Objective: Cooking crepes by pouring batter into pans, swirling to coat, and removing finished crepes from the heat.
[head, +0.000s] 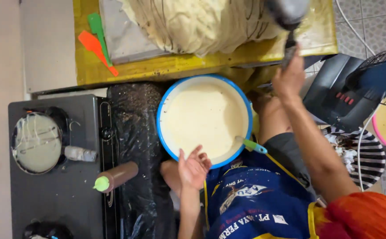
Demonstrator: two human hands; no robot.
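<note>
Blue-rimmed batter basin sits by your knees; your left hand hovers spread at its near rim, your right hand grips a blurred pan handle beyond it. Swinging could spill batter.

The bowl has a bright blue rim and holds pale cream batter. The ladle handle is teal. On the yellow desk lie a green spatula and an orange spatula. The stove is dark grey. The squeeze bottle is brown with a light green cap. The apron is blue, edged yellow. The cloth is striped black and white.
</note>
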